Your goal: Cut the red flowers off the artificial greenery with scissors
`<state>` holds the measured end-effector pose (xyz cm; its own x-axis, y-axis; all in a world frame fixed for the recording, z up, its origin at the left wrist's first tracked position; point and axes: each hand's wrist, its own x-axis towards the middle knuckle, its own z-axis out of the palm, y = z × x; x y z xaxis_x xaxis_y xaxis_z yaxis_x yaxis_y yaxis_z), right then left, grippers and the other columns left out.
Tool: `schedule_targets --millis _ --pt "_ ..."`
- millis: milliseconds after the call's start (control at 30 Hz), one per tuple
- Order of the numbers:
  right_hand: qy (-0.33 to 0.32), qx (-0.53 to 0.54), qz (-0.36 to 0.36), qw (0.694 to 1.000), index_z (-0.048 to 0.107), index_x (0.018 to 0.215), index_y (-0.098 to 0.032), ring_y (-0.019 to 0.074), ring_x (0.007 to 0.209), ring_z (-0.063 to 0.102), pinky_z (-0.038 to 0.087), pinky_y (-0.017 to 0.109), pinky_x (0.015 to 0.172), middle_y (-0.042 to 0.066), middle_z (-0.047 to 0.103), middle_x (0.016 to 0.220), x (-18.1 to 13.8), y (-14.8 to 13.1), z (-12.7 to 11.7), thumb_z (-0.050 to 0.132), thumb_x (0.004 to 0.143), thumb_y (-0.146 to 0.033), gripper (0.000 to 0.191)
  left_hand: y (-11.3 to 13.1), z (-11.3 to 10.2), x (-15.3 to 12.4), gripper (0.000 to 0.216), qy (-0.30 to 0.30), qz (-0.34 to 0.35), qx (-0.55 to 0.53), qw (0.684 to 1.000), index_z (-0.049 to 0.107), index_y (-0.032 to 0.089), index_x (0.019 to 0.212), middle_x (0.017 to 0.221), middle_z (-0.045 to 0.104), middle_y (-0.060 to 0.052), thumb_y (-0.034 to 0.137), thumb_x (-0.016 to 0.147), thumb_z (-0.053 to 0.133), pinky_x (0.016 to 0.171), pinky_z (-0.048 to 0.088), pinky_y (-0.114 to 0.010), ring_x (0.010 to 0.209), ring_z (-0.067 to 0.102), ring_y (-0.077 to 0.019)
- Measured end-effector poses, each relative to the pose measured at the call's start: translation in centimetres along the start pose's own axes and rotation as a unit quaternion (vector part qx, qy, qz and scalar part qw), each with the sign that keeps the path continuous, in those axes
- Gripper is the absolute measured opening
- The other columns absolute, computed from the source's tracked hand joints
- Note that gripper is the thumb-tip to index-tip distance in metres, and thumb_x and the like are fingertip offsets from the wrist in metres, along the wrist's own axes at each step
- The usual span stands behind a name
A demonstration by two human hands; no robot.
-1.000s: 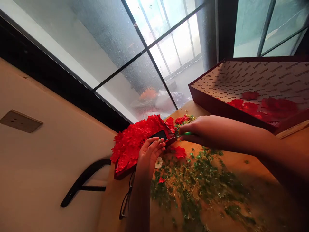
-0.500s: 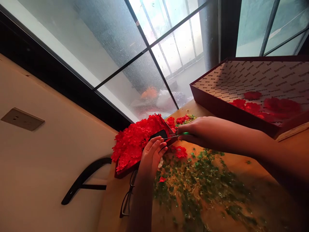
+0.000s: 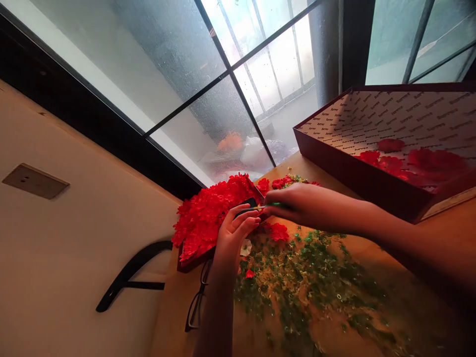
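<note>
My right hand is closed around a thin rod with a green part; its pale end points left toward my other hand. It may be a stem or a slim tool; I cannot tell. My left hand has its fingers bent and apart around the rod's tip, with no clear grip on anything. Just behind the fingers lies a dark flat object. Red artificial petals fill a dark red box to the left of the hands. A white flower piece lies beside my left wrist.
Many small green and yellow plastic pieces are scattered across the wooden table. A large box with red flowers inside stands at the right. Glasses lie near the left edge. A paned window rises behind.
My right hand has moved left with the rod, closer to my left hand. The left fingers have spread apart, and the white flower piece shows more fully.
</note>
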<state>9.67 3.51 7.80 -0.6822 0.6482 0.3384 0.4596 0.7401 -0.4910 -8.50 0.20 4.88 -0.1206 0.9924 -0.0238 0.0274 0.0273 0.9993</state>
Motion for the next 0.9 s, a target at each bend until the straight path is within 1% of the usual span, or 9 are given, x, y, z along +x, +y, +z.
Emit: schedule_targets --millis 67,133,267,367,433,533,667,733,900 --pt "0.030 0.056 0.012 0.998 0.052 0.080 -0.016 0.0093 0.060 0.047 0.030 0.022 0.053 0.000 0.055 0.067 -0.1 0.0 -1.0 0.032 0.084 -0.037 0.029 -0.9 -0.8 0.9 0.031 -0.012 -0.002 0.075 0.997 0.053 0.017 0.094 0.084 0.062 -0.005 0.031 0.067 0.057 0.073 0.044 -0.029 0.074 0.059 -0.0148" --pt "0.053 0.099 0.027 0.993 0.052 0.079 -0.016 0.0091 0.061 0.045 0.030 0.022 0.055 0.000 0.053 0.067 -0.3 -0.1 -1.9 0.029 0.084 -0.039 0.033 -2.5 -1.1 1.6 0.026 -0.047 0.004 0.202 0.978 0.056 0.016 0.088 0.083 0.062 -0.007 0.035 0.070 0.052 0.072 0.044 -0.031 0.076 0.058 -0.0170" --pt "0.057 0.133 0.031 0.989 0.052 0.080 -0.016 0.0090 0.061 0.043 0.030 0.022 0.055 -0.001 0.051 0.067 -0.2 -0.2 -2.0 0.028 0.084 -0.042 0.036 -6.3 -0.2 1.8 0.023 -0.041 0.098 0.447 0.888 0.057 0.019 0.090 0.087 0.060 -0.007 0.031 0.071 0.052 0.078 0.038 -0.036 0.085 0.053 -0.0213" --pt "0.049 0.115 0.022 0.992 0.052 0.080 -0.016 0.0093 0.061 0.044 0.030 0.022 0.056 0.000 0.053 0.068 0.1 0.0 -1.2 0.031 0.083 -0.039 0.032 -8.0 0.8 1.6 0.021 -0.039 0.138 0.530 0.836 0.058 0.020 0.088 0.087 0.057 -0.007 0.026 0.068 0.055 0.079 0.037 -0.037 0.088 0.048 -0.0223" --pt "0.042 0.100 0.016 0.994 0.052 0.080 -0.016 0.0093 0.061 0.045 0.029 0.022 0.056 0.000 0.053 0.067 0.3 0.2 -0.9 0.031 0.084 -0.038 0.030 -8.3 1.1 1.6 0.013 -0.035 0.150 0.536 0.830 0.058 0.020 0.080 0.085 0.055 -0.005 0.022 0.067 0.056 0.079 0.037 -0.036 0.088 0.046 -0.0215" --pt "0.035 0.087 0.007 0.996 0.052 0.081 -0.016 0.0092 0.059 0.044 0.029 0.022 0.055 0.000 0.053 0.066 0.3 0.2 -0.8 0.031 0.084 -0.036 0.030 -7.9 1.1 1.8 0.007 -0.026 0.155 0.495 0.855 0.055 0.019 0.069 0.078 0.056 -0.003 0.014 0.064 0.056 0.079 0.036 -0.034 0.085 0.047 -0.0194" --pt "0.001 0.067 0.010 0.998 0.053 0.079 -0.016 0.0087 0.056 0.044 0.029 0.022 0.052 -0.001 0.053 0.064 0.1 0.5 -1.2 0.031 0.084 -0.036 0.030 -6.2 0.7 2.0 0.007 -0.031 0.080 0.304 0.949 0.049 0.018 0.072 0.071 0.056 0.000 0.019 0.067 0.054 0.068 0.041 -0.028 0.071 0.053 -0.0148" --pt "-0.023 0.038 0.012 0.999 0.054 0.077 -0.016 0.0084 0.053 0.044 0.028 0.021 0.050 0.000 0.053 0.063 -0.1 1.0 -1.4 0.033 0.083 -0.036 0.029 -5.2 0.2 2.1 0.014 -0.013 0.036 0.188 0.981 0.047 0.018 0.077 0.072 0.057 0.001 0.024 0.067 0.055 0.065 0.041 -0.026 0.069 0.055 -0.0132" --pt "-0.048 -0.035 0.019 0.998 0.056 0.078 -0.019 0.0084 0.050 0.046 0.027 0.021 0.046 -0.001 0.056 0.063 -0.5 1.8 -1.6 0.036 0.082 -0.034 0.026 -3.4 -1.0 2.4 0.023 0.053 0.009 0.004 0.999 0.053 0.016 0.083 0.082 0.060 -0.001 0.021 0.062 0.061 0.077 0.039 -0.025 0.079 0.056 -0.0122"
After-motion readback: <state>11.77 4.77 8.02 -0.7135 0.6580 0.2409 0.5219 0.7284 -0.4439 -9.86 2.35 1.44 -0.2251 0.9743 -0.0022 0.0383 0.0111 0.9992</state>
